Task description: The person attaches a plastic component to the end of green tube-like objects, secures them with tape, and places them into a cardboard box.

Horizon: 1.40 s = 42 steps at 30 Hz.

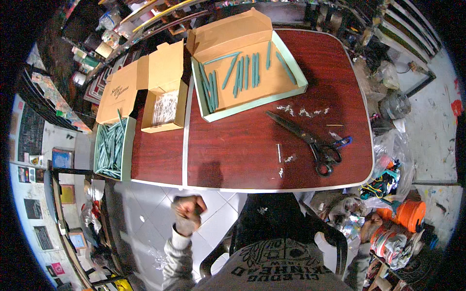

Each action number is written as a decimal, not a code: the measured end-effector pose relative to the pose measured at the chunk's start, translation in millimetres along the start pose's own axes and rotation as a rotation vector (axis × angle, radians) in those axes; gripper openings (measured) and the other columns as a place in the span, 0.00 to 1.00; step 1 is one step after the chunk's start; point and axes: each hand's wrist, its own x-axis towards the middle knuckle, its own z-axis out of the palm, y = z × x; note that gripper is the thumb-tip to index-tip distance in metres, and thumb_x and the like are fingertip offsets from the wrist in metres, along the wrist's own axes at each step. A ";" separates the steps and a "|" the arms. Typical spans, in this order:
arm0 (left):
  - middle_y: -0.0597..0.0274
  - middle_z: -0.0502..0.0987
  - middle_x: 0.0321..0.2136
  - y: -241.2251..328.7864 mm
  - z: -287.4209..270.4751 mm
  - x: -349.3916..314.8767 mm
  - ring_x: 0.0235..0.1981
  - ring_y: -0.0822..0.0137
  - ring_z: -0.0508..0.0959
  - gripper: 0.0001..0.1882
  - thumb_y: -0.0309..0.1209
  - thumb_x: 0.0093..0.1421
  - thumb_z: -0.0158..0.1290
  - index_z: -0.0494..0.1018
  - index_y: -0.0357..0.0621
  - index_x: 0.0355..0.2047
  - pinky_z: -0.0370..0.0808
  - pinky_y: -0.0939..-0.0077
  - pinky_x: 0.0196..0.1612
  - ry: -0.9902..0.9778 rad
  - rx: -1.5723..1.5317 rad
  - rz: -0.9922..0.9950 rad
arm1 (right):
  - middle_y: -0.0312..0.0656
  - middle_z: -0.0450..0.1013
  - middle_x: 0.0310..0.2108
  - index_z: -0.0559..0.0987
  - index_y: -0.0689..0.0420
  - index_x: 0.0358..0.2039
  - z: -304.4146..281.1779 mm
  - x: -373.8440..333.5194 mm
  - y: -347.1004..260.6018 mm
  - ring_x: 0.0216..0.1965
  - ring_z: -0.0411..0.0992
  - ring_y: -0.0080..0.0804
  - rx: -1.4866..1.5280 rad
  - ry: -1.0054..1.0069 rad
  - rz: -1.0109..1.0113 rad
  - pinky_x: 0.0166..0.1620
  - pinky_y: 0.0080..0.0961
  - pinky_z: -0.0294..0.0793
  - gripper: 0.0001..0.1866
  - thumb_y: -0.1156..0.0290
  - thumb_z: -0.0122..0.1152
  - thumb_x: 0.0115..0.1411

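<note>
Slim teal sticks fill the open pale-green-and-brown cardboard box at the near left of the dark-red bench; a sleeve catching its rim could spill them. The left hand, fingers curled, hangs off the near edge, the right hand low at right; blurred, I cannot tell how closed either is or what they hold.

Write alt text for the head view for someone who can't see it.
A bare human left grip, blurred and curled, and right grip are off a dark red table. On it stand three open boxes, two with slim green sticks, one with small white pieces, beside black scissors and white scraps.
</note>
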 end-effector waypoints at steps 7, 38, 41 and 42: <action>0.36 0.53 0.67 -86.0 61.4 -97.4 0.68 0.36 0.53 0.41 0.43 0.60 0.56 0.51 0.44 0.69 0.62 0.46 0.64 -0.851 0.915 0.058 | 0.59 0.57 0.63 0.65 0.57 0.62 -19.7 -63.7 -142.9 0.63 0.61 0.53 0.938 -0.158 -0.973 0.64 0.49 0.60 0.35 0.56 0.66 0.59; 0.48 0.80 0.45 50.2 -3.5 186.4 0.43 0.60 0.82 0.18 0.26 0.62 0.57 0.76 0.41 0.53 0.77 0.72 0.44 -0.853 -0.090 -0.225 | 0.46 0.72 0.43 0.77 0.60 0.40 -289.3 163.5 -514.3 0.48 0.70 0.46 0.415 0.669 -2.145 0.55 0.40 0.71 0.13 0.76 0.61 0.52; 0.52 0.83 0.37 47.2 -5.3 189.8 0.36 0.65 0.84 0.11 0.24 0.63 0.56 0.78 0.35 0.45 0.79 0.74 0.41 -0.494 0.094 -0.157 | 0.44 0.70 0.44 0.75 0.59 0.41 -291.4 167.7 -520.5 0.50 0.69 0.44 0.248 0.672 -2.029 0.57 0.39 0.69 0.15 0.75 0.62 0.50; 0.53 0.83 0.37 46.3 -1.9 192.1 0.37 0.66 0.84 0.10 0.24 0.64 0.55 0.78 0.35 0.44 0.79 0.73 0.42 -0.420 0.117 -0.188 | 0.44 0.70 0.44 0.75 0.58 0.41 -288.2 173.2 -520.1 0.51 0.68 0.44 0.258 0.730 -2.026 0.57 0.39 0.69 0.16 0.75 0.62 0.49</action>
